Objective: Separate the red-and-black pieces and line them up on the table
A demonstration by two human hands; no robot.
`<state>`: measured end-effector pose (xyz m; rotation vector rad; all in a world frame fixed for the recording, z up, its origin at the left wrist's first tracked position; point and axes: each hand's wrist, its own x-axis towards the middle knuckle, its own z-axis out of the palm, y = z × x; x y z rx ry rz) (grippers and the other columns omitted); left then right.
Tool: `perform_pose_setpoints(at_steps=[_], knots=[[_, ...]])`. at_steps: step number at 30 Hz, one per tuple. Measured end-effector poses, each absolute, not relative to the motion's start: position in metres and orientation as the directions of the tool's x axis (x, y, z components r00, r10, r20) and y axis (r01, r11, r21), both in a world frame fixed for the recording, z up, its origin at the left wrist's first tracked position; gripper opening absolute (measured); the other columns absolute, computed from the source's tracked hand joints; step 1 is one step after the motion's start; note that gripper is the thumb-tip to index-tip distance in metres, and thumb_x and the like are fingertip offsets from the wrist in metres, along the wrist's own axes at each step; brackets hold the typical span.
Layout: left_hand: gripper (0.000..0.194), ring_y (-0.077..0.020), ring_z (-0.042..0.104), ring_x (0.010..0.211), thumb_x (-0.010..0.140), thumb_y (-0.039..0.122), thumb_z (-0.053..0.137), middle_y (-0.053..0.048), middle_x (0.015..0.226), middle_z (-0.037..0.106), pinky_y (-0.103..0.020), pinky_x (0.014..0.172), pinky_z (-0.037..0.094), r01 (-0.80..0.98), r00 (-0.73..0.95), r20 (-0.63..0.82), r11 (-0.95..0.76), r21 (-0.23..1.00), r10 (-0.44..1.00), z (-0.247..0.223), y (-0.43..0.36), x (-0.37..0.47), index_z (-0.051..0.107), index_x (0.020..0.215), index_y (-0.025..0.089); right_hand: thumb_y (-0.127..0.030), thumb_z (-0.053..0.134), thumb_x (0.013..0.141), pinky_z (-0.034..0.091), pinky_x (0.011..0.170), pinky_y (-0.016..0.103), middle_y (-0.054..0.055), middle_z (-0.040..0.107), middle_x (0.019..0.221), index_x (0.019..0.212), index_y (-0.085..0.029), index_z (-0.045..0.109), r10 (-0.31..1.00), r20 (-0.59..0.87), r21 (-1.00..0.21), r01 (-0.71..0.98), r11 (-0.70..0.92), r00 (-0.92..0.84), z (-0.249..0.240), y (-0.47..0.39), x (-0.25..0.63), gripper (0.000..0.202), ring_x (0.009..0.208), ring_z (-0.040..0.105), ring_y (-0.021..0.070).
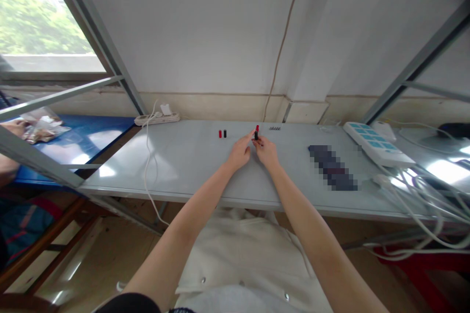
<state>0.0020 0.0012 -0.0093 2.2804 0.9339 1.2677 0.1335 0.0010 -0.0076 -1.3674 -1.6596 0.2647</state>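
Near the back middle of the grey table, my right hand (266,151) is closed on a small black cylinder (256,135), held upright between thumb and fingers. Just behind it shows a small red cylinder (257,127); whether it stands on the table or is held I cannot tell. My left hand (240,150) lies beside, fingers stretched toward these two pieces, its fingertips at or almost at them. To the left, another red cylinder (220,133) and another black cylinder (225,133) stand side by side. Right of my hands lies a row of several tiny dark pieces (274,128).
A white power strip (157,118) with a hanging cable is at the back left. On the right are a pixelated dark item (334,168), a large white-and-blue socket strip (378,144) and tangled white cables (433,210). Another person's hand (14,129) is at the blue table.
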Motion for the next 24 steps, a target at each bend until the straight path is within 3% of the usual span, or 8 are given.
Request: perform_pose_setpoints(at_steps=[4, 9, 14, 20, 24], knots=[[0.064, -0.0184, 0.040, 0.120, 0.071, 0.004, 0.036, -0.007, 0.131, 0.044, -0.038, 0.102, 0.031, 0.464, 0.350, 0.590, -0.682, 0.565, 0.728, -0.007, -0.003, 0.002, 0.033, 0.132, 0.020, -0.023, 0.046, 0.077, 0.046, 0.075, 0.034, 0.008, 0.068, 0.090, 0.097, -0.019, 0.059, 0.845, 0.531, -0.664, 0.647, 0.374, 0.057, -0.010, 0.002, 0.134, 0.024, 0.084, 0.063, 0.0203], [0.051, -0.0214, 0.043, 0.114, 0.077, 0.009, 0.036, -0.009, 0.123, 0.051, -0.038, 0.098, 0.029, 0.593, 0.379, 0.615, -0.691, 0.413, 0.692, 0.014, -0.013, 0.008, 0.041, 0.127, 0.019, -0.029, 0.044, 0.076, 0.047, 0.068, 0.033, 0.008, 0.067, 0.080, 0.089, -0.019, 0.060, 0.828, 0.555, -0.663, 0.647, 0.377, 0.086, -0.011, 0.002, 0.134, 0.022, 0.078, 0.062, 0.0207], [0.028, -0.0253, 0.045, 0.107, 0.082, 0.025, 0.042, -0.013, 0.109, 0.056, -0.039, 0.093, 0.027, 0.643, 0.426, 0.640, -0.712, 0.282, 0.639, 0.050, -0.010, 0.015, 0.056, 0.103, 0.015, -0.026, 0.041, 0.076, 0.046, 0.065, 0.031, 0.009, 0.066, 0.077, 0.080, -0.018, 0.059, 0.814, 0.571, -0.674, 0.625, 0.394, 0.103, -0.006, 0.001, 0.134, 0.020, 0.072, 0.060, 0.0196], [0.006, -0.0244, 0.047, 0.101, 0.072, 0.018, 0.054, -0.009, 0.087, 0.055, -0.040, 0.095, 0.022, 0.595, 0.509, 0.554, -0.735, 0.326, 0.658, 0.083, 0.010, 0.015, 0.057, 0.068, 0.014, -0.027, 0.045, 0.075, 0.045, 0.068, 0.031, 0.009, 0.066, 0.078, 0.089, -0.017, 0.058, 0.831, 0.547, -0.695, 0.612, 0.379, 0.106, -0.006, 0.001, 0.132, 0.022, 0.076, 0.060, 0.0191], [0.014, -0.0260, 0.046, 0.099, 0.058, 0.017, 0.068, -0.007, 0.081, 0.055, -0.042, 0.097, 0.019, 0.592, 0.595, 0.447, -0.741, 0.317, 0.667, 0.095, 0.030, 0.009, 0.054, 0.054, 0.013, -0.031, 0.049, 0.074, 0.045, 0.070, 0.032, 0.008, 0.066, 0.078, 0.098, -0.017, 0.057, 0.838, 0.531, -0.724, 0.580, 0.373, 0.124, -0.008, 0.002, 0.131, 0.029, 0.076, 0.061, 0.0187]])
